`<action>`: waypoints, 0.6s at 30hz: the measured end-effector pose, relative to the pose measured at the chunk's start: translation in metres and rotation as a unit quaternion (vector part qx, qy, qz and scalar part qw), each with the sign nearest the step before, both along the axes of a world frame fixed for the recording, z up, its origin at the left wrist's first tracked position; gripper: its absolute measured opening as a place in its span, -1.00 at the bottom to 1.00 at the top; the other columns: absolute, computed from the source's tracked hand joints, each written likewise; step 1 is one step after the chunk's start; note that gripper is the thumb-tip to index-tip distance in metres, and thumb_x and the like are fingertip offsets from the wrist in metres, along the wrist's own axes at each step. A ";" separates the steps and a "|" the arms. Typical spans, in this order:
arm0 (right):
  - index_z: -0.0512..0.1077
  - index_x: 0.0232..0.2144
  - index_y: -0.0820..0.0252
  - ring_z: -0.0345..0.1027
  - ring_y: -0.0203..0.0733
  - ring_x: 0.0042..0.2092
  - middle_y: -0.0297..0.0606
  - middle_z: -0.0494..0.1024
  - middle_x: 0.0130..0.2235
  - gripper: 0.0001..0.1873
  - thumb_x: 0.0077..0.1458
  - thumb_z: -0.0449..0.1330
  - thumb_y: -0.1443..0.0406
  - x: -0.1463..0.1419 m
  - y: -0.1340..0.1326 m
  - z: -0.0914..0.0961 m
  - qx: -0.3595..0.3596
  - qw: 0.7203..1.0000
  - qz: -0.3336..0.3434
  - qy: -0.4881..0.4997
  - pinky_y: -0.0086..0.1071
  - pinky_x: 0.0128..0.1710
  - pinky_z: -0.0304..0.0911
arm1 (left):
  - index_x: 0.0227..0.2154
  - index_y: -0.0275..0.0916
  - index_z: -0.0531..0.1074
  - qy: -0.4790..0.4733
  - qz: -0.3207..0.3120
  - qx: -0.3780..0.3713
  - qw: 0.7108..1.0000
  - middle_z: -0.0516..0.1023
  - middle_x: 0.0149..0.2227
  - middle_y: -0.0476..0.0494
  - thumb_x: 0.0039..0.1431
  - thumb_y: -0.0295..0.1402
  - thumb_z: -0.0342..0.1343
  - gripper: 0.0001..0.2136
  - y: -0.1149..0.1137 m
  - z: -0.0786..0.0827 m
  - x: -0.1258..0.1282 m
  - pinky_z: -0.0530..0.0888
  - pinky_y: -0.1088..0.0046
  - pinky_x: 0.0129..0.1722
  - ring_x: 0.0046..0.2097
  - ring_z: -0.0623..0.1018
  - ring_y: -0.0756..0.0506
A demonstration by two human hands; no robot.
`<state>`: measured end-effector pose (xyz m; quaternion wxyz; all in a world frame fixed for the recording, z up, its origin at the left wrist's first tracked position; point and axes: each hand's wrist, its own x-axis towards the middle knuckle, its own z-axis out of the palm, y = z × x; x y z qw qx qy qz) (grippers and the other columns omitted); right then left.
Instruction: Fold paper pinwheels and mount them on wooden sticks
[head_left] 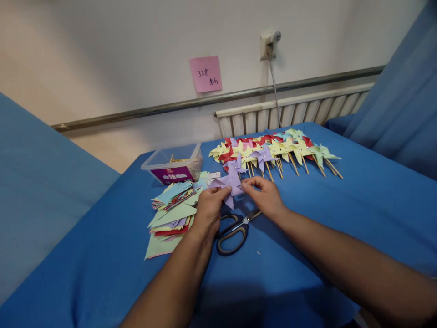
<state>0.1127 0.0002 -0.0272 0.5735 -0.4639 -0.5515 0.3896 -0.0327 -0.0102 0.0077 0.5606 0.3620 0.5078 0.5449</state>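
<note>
Both of my hands hold a purple paper pinwheel (231, 182) just above the blue table (307, 218). My left hand (209, 210) pinches its left side with closed fingers. My right hand (263, 195) grips its right side near the centre, fingers curled. Black-handled scissors (235, 231) lie on the cloth right under my hands. A pile of cut coloured paper squares (172, 214) sits just left of my left hand.
A row of finished pinwheels on wooden sticks (276, 152) lies behind my hands. A clear plastic box with sticks (175, 163) stands at the back left. Behind the table are a radiator (293, 111), a wall pipe and a pink note (205, 74). Blue fabric hangs on both sides.
</note>
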 end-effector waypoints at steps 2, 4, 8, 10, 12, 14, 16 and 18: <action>0.46 -0.44 0.16 0.44 -0.17 -0.22 -0.24 0.59 -0.28 -0.77 -0.01 0.21 0.12 0.003 0.006 -0.003 0.007 1.000 -0.022 0.017 -0.27 -0.15 0.31 | -0.50 -0.37 0.53 -0.052 0.024 0.028 0.998 0.56 -0.52 -0.11 -0.26 -0.42 0.34 -0.82 0.003 0.005 -0.006 0.46 0.47 -0.43 -0.51 0.49 -0.02; 0.48 -0.39 0.18 0.43 -0.20 -0.28 -0.21 0.58 -0.23 -0.77 -0.02 0.21 0.13 0.006 0.013 -0.007 0.009 0.999 -0.043 0.021 -0.30 -0.23 0.32 | -0.51 -0.35 0.51 -0.089 0.048 0.051 0.994 0.56 -0.50 -0.08 -0.25 -0.45 0.34 -0.83 0.005 0.012 -0.013 0.46 0.49 -0.44 -0.50 0.49 -0.01; 0.52 -0.35 0.17 0.40 -0.25 -0.38 -0.23 0.56 -0.25 -0.81 -0.01 0.18 0.22 0.008 0.020 -0.015 0.025 0.998 -0.023 -0.044 -0.35 -0.34 0.33 | -0.46 -0.31 0.50 -0.151 0.075 0.098 0.981 0.59 -0.41 -0.07 -0.20 -0.52 0.29 -0.85 0.009 0.020 -0.023 0.50 0.48 -0.33 -0.37 0.56 -0.05; 0.54 -0.34 0.14 0.43 -0.22 -0.31 -0.26 0.56 -0.29 -0.83 0.02 0.16 0.28 0.006 0.019 -0.018 0.047 0.994 0.005 -0.097 -0.33 -0.28 0.34 | -0.46 -0.30 0.50 -0.172 0.092 0.110 0.975 0.60 -0.39 -0.06 -0.19 -0.56 0.27 -0.85 0.010 0.021 -0.026 0.51 0.49 -0.30 -0.34 0.56 -0.03; 0.55 -0.32 0.11 0.44 -0.20 -0.23 -0.27 0.56 -0.28 -0.82 0.05 0.15 0.33 0.002 0.015 -0.020 0.072 0.986 0.038 -0.148 -0.31 -0.19 0.34 | -0.45 -0.30 0.51 -0.184 0.099 0.114 0.971 0.59 -0.40 -0.03 -0.18 -0.57 0.26 -0.84 0.009 0.022 -0.026 0.51 0.51 -0.32 -0.37 0.55 -0.01; 0.55 -0.29 0.08 0.44 -0.20 -0.17 -0.27 0.56 -0.24 -0.80 0.08 0.14 0.36 -0.003 0.011 -0.020 0.099 0.972 0.069 -0.200 -0.30 -0.13 0.32 | -0.46 -0.30 0.51 -0.188 0.096 0.118 0.970 0.59 -0.42 -0.02 -0.17 -0.57 0.26 -0.86 0.009 0.023 -0.025 0.51 0.52 -0.33 -0.39 0.53 0.00; 0.54 -0.26 0.07 0.42 -0.20 -0.15 -0.26 0.54 -0.22 -0.80 0.11 0.13 0.36 -0.011 0.007 -0.017 0.120 0.957 0.081 -0.251 -0.30 -0.11 0.31 | -0.47 -0.31 0.51 -0.188 0.091 0.126 0.970 0.59 -0.42 -0.03 -0.17 -0.55 0.27 -0.87 0.009 0.023 -0.025 0.51 0.50 -0.30 -0.38 0.54 0.00; 0.54 -0.25 0.09 0.41 -0.18 -0.15 -0.24 0.53 -0.22 -0.81 0.13 0.13 0.34 -0.020 0.005 -0.012 0.138 0.939 0.078 -0.305 -0.31 -0.11 0.30 | -0.47 -0.32 0.52 -0.188 0.087 0.133 0.969 0.60 -0.40 -0.05 -0.17 -0.55 0.28 -0.87 0.009 0.022 -0.025 0.52 0.48 -0.25 -0.35 0.55 -0.01</action>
